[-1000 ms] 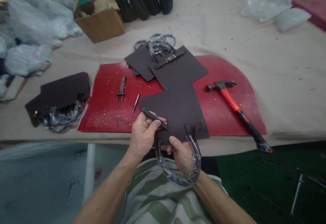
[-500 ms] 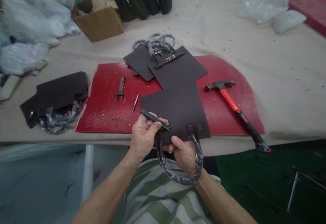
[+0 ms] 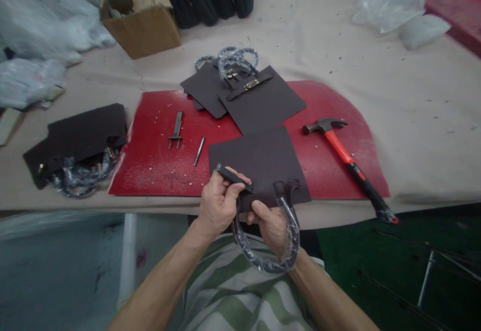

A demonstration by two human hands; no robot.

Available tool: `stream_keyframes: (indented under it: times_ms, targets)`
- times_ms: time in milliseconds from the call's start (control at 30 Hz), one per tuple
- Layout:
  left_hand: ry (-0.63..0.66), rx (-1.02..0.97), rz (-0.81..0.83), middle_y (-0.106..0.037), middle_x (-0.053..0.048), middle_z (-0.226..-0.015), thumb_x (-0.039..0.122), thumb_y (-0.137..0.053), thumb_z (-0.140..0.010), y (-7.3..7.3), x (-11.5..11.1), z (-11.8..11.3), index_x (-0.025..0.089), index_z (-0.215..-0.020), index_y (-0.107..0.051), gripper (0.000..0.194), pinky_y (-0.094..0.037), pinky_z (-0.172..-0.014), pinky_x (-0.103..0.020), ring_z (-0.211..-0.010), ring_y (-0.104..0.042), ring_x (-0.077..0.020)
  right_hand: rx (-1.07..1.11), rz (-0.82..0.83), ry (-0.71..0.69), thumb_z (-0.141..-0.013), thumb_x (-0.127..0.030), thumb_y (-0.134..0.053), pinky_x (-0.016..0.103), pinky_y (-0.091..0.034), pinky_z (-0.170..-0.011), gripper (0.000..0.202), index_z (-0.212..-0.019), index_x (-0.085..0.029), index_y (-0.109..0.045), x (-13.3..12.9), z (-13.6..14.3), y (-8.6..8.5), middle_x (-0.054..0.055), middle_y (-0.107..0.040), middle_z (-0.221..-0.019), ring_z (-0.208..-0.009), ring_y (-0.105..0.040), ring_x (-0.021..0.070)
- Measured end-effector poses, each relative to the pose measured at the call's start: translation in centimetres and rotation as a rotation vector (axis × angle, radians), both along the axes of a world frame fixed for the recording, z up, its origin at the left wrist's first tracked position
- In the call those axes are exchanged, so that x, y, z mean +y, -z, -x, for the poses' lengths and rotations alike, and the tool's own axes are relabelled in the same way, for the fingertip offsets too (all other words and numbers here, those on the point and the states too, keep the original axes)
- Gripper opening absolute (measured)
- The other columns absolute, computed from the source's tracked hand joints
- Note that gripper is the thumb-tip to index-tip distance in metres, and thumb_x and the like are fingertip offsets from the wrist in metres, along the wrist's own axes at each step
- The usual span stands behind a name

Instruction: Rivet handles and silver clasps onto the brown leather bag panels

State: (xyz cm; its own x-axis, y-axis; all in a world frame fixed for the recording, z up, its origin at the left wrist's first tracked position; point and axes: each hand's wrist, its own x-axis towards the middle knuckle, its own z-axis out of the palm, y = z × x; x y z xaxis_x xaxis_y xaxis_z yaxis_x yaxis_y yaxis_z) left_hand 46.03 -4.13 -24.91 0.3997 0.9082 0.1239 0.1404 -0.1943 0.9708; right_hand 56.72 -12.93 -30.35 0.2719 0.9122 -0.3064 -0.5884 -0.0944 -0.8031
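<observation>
A dark brown leather panel (image 3: 259, 163) lies on the red mat (image 3: 158, 160) at the table's near edge. Its plastic-wrapped handle (image 3: 287, 243) hangs over the edge toward me. My left hand (image 3: 218, 203) pinches a thin dark strip (image 3: 233, 176) against the panel's near left corner. My right hand (image 3: 272, 223) grips the panel's near edge and the handle's left end, with the handle loop curving around it.
A hammer (image 3: 347, 163) with an orange and black handle lies at the right of the mat. A metal punch tool (image 3: 176, 129) and a pin (image 3: 199, 151) rest on the mat's left. More leather panels (image 3: 259, 100) lie behind, another stack (image 3: 80, 138) at left, a cardboard box (image 3: 141, 20) beyond.
Both hands and the panel shifted slightly right and toward the table edge. The strip stays pinched in my left hand.
</observation>
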Motion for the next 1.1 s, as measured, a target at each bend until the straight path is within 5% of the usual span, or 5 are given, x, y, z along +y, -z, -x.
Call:
stream_keyframes:
  times_ms: [267,733,1100]
  targets:
    - [-0.007,-0.131,0.101,-0.073,-0.004,-0.094,0.026,-0.058,-0.095,0.48,-0.14,0.10,0.019,-0.102,-0.052,0.012,-0.058,-0.083,-0.031,-0.088,-0.072,-0.0173,-0.086,0.044,-0.044,-0.085,-0.046,-0.071,0.035,-0.045,-0.076,0.040,-0.054,-0.021,-0.069,-0.49,-0.52,0.94,0.003,-0.063,-0.058,-0.063,-0.058,0.0194]
    - [-0.051,-0.255,0.240,-0.073,-0.005,-0.093,0.031,-0.063,-0.093,0.19,-0.38,-0.01,0.018,-0.100,-0.049,0.020,-0.061,-0.083,-0.034,-0.086,-0.073,-0.0187,-0.014,0.079,-0.014,-0.075,-0.050,-0.077,0.038,-0.045,-0.077,0.040,-0.048,-0.022,-0.069,-0.31,-0.37,0.18,0.004,-0.061,-0.055,-0.062,-0.056,0.0203]
    - [-0.026,-0.167,0.169,-0.073,-0.005,-0.093,0.031,-0.060,-0.095,0.45,-0.41,0.27,0.019,-0.101,-0.050,0.017,-0.059,-0.083,-0.032,-0.087,-0.073,-0.0186,0.023,0.068,0.011,-0.073,-0.049,-0.079,0.035,-0.045,-0.069,0.039,-0.048,-0.021,-0.068,-0.15,0.01,0.07,0.005,-0.061,-0.057,-0.061,-0.054,0.0192]
